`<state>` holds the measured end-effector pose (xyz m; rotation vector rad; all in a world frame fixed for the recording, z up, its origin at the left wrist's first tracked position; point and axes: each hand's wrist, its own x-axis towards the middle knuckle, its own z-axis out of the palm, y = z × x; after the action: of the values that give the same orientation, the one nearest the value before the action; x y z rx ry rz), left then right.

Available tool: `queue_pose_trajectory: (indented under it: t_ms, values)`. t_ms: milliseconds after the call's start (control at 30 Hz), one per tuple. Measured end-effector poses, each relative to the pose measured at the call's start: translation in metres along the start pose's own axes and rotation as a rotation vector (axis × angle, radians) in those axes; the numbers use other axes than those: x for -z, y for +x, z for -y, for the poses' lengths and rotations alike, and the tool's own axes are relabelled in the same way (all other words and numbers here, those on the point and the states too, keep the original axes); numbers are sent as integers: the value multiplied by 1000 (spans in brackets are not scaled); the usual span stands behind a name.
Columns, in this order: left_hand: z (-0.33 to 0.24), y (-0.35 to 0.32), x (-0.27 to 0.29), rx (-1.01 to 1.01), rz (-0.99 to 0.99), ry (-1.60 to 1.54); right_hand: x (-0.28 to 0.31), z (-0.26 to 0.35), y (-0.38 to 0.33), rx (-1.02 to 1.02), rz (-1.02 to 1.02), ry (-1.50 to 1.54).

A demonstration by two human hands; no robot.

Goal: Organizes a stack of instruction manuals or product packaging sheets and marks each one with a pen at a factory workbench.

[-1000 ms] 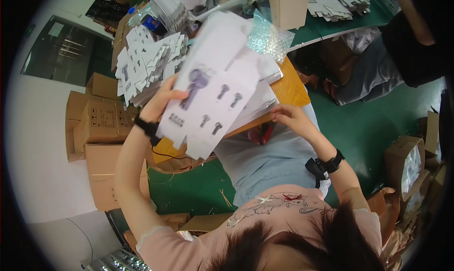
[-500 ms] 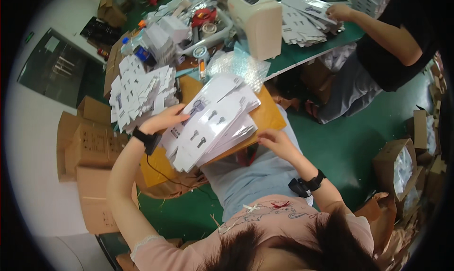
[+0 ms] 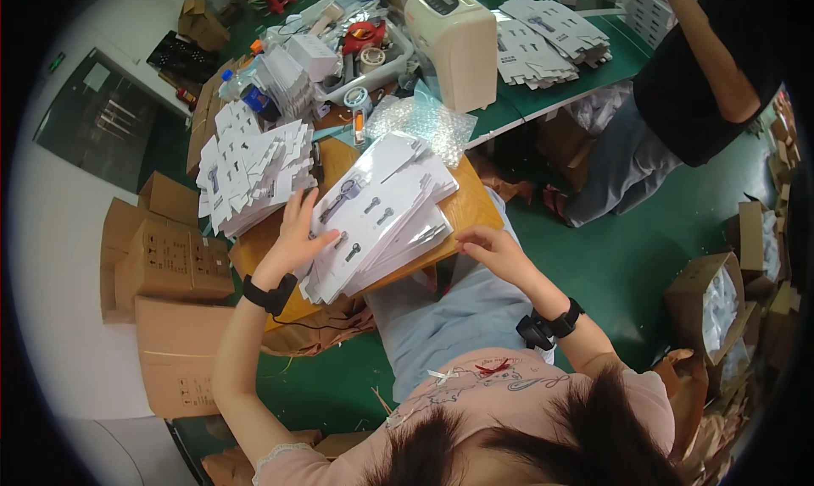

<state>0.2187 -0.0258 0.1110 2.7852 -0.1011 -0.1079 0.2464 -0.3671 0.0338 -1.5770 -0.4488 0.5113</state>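
A pile of flat white printed cartons [image 3: 381,202] with small key-shaped pictures lies slanted on the wooden table in front of me. My left hand [image 3: 297,236] rests against its left edge, fingers spread and thumb over the top carton. To the right of the pile, just off the table's edge, is my right hand [image 3: 498,253]. Its fingers are loosely bent, thumb apart, with nothing visible in them. A second heap of flat cartons [image 3: 250,164] lies behind my left hand. Both wrists wear black bands.
A tall cream machine [image 3: 462,49] stands behind the pile, beside bubble wrap [image 3: 424,122] and a tape roll [image 3: 356,98]. A co-worker [image 3: 695,88] is by the green table [image 3: 530,105], which bears more cartons [image 3: 551,37]. Cardboard boxes [image 3: 174,261] stand at left, others [image 3: 708,308] at right.
My left hand has spread its fingers and drawn slightly nearer along the pile's edge. My right hand has barely moved. The co-worker's hand has left the cartons and risen toward the upper right.
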Motion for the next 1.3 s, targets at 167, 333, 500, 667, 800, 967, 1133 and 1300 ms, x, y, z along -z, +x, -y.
queue_pose_trajectory:
  t_ms: [167,333,500,667,800,967,1133,1300]
  values:
    - [26,-4,1,-34,138,-153,-11,27,14,43,104,-47]
    - [-3,-20,6,71,29,-95,12,110,44,263,197,-65]
    - [-10,-50,69,126,-281,-431,9,199,109,250,299,8]
    - [65,-71,125,443,-710,-854,-56,234,228,384,549,-216]
    - [146,-72,130,789,-947,-1140,-125,215,327,322,549,-523]
    - [215,-56,88,881,-857,-1475,-204,175,405,199,597,-675]
    - [224,1,27,480,-1002,-1796,-251,146,456,-24,701,-589]
    - [150,20,33,700,-1070,-1867,-268,142,464,76,888,-738]
